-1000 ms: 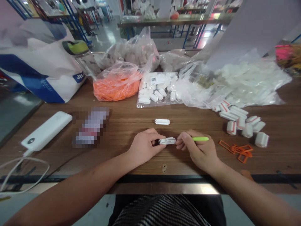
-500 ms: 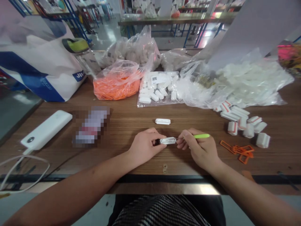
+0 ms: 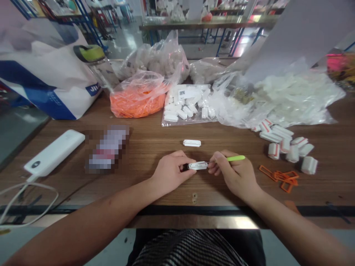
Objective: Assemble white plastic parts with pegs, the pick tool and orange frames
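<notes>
Between the thumb and fingers of my left hand (image 3: pixel 169 171) is the left end of a small white plastic connector housing (image 3: pixel 198 166) with a row of tiny holes, held low over the table. My right hand (image 3: pixel 234 171) pinches a thin pick with a lime-green handle (image 3: pixel 235 158). The pick's slim metal shaft points left and its tip lies at the housing's right part; whether it enters a hole is too small to tell. Just beyond my hands, a second white housing (image 3: pixel 192 143) lies on the wooden table (image 3: pixel 149 136).
Right of my hands are orange rectangular frames (image 3: pixel 285 177) and white housings (image 3: pixel 292 147), some with orange stripes. Behind stand a bag of orange parts (image 3: pixel 138 99), a bag of white housings (image 3: pixel 185 105) and a large clear bag (image 3: pixel 294 92). A power bank (image 3: pixel 55 152) and blurred rectangular object (image 3: pixel 109 147) lie left.
My right hand and the green-handled pick have shifted slightly left, toward the housing. My left hand keeps its hold on the housing in the same place.
</notes>
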A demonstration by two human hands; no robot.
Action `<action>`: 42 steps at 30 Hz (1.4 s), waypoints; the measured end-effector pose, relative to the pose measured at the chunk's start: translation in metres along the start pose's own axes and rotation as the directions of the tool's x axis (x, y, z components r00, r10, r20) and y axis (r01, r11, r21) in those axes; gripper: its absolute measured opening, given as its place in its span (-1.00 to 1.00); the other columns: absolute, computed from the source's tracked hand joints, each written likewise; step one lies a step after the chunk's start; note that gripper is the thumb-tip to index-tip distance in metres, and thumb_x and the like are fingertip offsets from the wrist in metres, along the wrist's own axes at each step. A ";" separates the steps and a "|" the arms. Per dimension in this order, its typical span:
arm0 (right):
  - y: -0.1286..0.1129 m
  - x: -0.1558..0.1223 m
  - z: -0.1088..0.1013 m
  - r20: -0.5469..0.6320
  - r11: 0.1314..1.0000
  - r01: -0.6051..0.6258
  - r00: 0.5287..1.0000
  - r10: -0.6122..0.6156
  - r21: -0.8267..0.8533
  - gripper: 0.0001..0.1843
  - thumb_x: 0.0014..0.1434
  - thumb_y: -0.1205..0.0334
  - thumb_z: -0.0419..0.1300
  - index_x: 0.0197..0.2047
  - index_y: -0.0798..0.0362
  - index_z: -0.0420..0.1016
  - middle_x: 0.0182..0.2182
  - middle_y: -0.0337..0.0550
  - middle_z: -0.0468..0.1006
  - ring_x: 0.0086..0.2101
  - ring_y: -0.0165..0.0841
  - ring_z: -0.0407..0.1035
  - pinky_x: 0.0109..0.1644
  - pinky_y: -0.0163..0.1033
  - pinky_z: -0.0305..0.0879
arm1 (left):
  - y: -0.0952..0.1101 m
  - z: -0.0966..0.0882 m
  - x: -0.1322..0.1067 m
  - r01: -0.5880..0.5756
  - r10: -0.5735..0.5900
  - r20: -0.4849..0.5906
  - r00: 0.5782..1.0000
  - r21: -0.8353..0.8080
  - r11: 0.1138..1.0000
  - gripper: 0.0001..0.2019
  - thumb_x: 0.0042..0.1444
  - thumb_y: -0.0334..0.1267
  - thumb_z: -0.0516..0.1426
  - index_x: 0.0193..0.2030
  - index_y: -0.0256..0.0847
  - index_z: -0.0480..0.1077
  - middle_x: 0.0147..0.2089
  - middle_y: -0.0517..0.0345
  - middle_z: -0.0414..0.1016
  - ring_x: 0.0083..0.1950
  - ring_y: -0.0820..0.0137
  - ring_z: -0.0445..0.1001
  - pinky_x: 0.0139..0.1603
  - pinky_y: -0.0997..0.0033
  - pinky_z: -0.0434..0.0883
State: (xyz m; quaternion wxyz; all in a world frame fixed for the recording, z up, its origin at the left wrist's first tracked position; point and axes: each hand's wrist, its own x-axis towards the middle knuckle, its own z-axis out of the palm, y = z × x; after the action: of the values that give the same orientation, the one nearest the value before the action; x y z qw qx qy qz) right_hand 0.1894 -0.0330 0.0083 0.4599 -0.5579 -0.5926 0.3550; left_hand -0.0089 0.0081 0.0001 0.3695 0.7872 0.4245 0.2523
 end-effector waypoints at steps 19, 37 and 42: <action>0.002 -0.003 -0.003 -0.028 0.997 0.031 0.999 -0.030 0.068 -0.62 0.32 0.12 0.06 -0.46 0.11 0.48 -0.57 -0.17 0.55 -0.60 -0.46 0.45 -0.55 -0.40 0.40 | 0.000 0.000 0.000 0.001 -0.001 0.005 1.000 0.002 1.000 -0.78 0.03 -0.34 0.26 -0.14 -0.13 0.59 -0.36 0.21 0.45 -0.45 0.51 0.30 -0.40 0.46 0.28; 0.003 -0.007 -0.006 0.050 0.975 0.197 0.980 -0.193 -0.101 -0.67 0.34 0.24 0.02 -0.43 0.08 0.47 -0.54 -0.21 0.54 -0.56 -0.47 0.45 -0.47 -0.37 0.37 | 0.000 0.001 0.001 0.012 -0.012 -0.011 1.000 -0.004 1.000 -0.80 0.03 -0.33 0.26 -0.16 -0.13 0.60 -0.38 0.23 0.44 -0.47 0.52 0.29 -0.42 0.47 0.27; -0.003 -0.009 -0.010 0.180 0.882 0.397 0.915 -0.360 -0.253 -0.70 0.31 0.30 0.03 -0.44 0.05 0.45 -0.57 -0.23 0.51 -0.55 -0.44 0.42 -0.44 -0.30 0.31 | 0.001 0.001 0.001 0.011 -0.011 -0.005 1.000 -0.001 1.000 -0.80 0.03 -0.32 0.26 -0.16 -0.12 0.60 -0.38 0.23 0.44 -0.47 0.52 0.29 -0.42 0.47 0.26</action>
State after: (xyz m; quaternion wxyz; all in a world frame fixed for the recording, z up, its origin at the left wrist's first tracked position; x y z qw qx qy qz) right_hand 0.1971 -0.0428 0.0132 0.3967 -0.4675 -0.7631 0.2042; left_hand -0.0073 0.0079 0.0003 0.3699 0.7841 0.4296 0.2526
